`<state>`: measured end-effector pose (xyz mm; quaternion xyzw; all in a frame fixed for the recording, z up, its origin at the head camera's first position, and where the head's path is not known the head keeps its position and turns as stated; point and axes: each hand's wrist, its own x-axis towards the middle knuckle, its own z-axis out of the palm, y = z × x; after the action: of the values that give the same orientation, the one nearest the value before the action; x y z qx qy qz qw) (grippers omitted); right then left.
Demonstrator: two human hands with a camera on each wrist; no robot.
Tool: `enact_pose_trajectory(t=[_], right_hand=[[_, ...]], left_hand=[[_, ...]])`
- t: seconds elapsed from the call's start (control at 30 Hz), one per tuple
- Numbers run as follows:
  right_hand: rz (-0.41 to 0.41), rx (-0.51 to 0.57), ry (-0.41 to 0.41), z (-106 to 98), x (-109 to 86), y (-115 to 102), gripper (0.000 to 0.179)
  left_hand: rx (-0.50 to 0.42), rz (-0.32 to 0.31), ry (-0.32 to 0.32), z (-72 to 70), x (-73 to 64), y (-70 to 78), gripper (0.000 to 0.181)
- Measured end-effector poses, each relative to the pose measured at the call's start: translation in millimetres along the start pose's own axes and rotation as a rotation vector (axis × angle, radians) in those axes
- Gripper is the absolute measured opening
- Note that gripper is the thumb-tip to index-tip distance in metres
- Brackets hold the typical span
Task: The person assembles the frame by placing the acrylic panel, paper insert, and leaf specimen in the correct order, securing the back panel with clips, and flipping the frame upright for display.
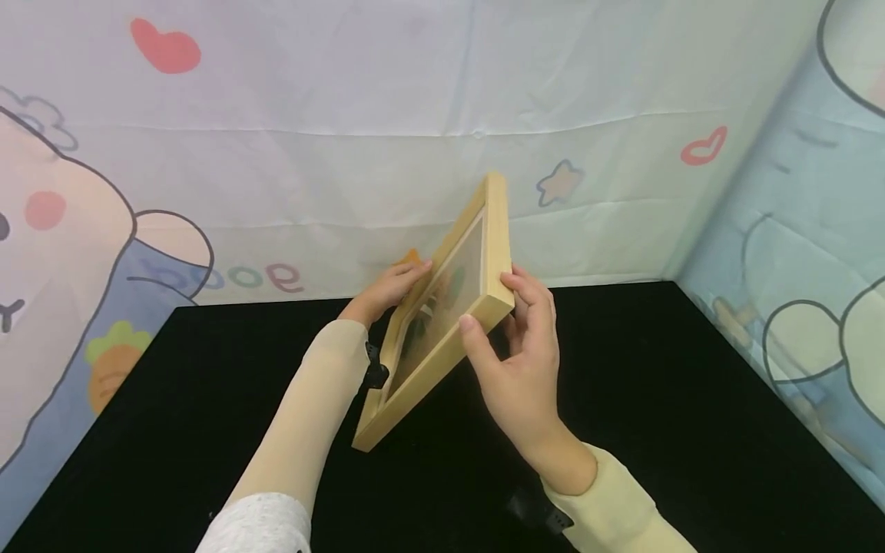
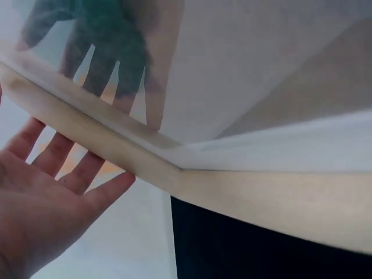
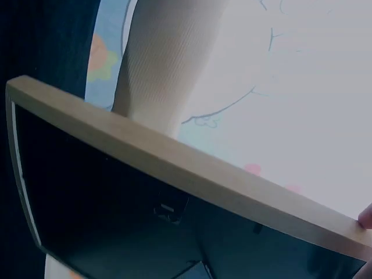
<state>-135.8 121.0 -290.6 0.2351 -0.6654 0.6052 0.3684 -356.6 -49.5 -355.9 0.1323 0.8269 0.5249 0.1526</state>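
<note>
A light wooden picture frame [image 1: 494, 230] with a glossy clear pane stands tilted on edge over the black table. My right hand [image 1: 522, 369] grips its near right corner, thumb on the front side and fingers around the outer edge. On the opposite side, my left hand [image 1: 387, 292] rests its fingers on the frame's outer edge. The left wrist view shows the fingers of this left hand [image 2: 52, 197] spread and nearly straight, fingertips at the wooden rim [image 2: 116, 145], with their reflection in the pane. In the right wrist view, a right fingertip [image 3: 366, 218] touches the wooden edge [image 3: 192, 168].
A black table [image 1: 657, 399] lies beneath the frame. Behind it hangs a pale cloth backdrop [image 1: 332, 100] printed with hearts, a star and cartoon animals; another printed cloth [image 1: 809, 253] closes the right side. The low corner of the frame comes close over the table.
</note>
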Motion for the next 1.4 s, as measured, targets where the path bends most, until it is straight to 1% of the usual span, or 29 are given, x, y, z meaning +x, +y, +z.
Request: enact_pose_trajectory(t=[0.23,0.33,0.43,0.53,0.67,0.77,0.87,1.0,1.1,1.2,1.3,1.4], right_hand=[[0.038,-0.001,-0.002,-17.1,8.1,12.8,0.051],[0.055,0.034,-0.011,-25.3,12.7,18.1,0.051],[0.066,0.08,-0.027,-34.1,17.2,23.4,0.051],[0.081,0.114,-0.046,-42.2,21.9,28.8,0.051],[0.112,0.175,-0.077,-51.9,29.7,36.5,0.049],[0.135,0.224,-0.102,-58.6,36.7,43.5,0.046],[0.149,0.245,-0.125,-64.5,44.2,49.5,0.044],[0.173,0.252,-0.148,-69.4,54.0,56.3,0.043],[0.198,0.272,-0.154,-72.4,62.0,61.2,0.043],[0.239,0.335,-0.169,-75.6,70.9,65.5,0.043],[0.29,0.403,-0.191,-79.4,79.3,70.0,0.045],[0.33,0.43,-0.21,-83.3,85.4,73.7,0.045]], left_hand=[[0.061,0.018,0.089,-4.8,-10.7,-6.2,0.055],[0.08,0.041,0.112,-6.5,-15.8,-7.5,0.052],[0.091,0.065,0.117,-8.6,-20.8,-9.2,0.05],[0.109,0.075,0.138,-11.0,-25.9,-11.8,0.048],[0.138,0.051,0.191,-13.6,-33.7,-14.8,0.049],[0.159,0.024,0.225,-16.4,-42.0,-16.2,0.051],[0.194,-0.008,0.256,-19.4,-51.6,-17.5,0.054],[0.259,-0.033,0.305,-21.7,-64.6,-18.3,0.056],[0.301,-0.04,0.347,-20.8,-73.6,-18.0,0.056],[0.323,-0.057,0.384,-18.0,-82.3,-18.1,0.053],[0.332,-0.081,0.415,-14.3,-90.9,-17.9,0.05],[0.319,-0.111,0.439,-10.4,-99.1,-16.8,0.049]])
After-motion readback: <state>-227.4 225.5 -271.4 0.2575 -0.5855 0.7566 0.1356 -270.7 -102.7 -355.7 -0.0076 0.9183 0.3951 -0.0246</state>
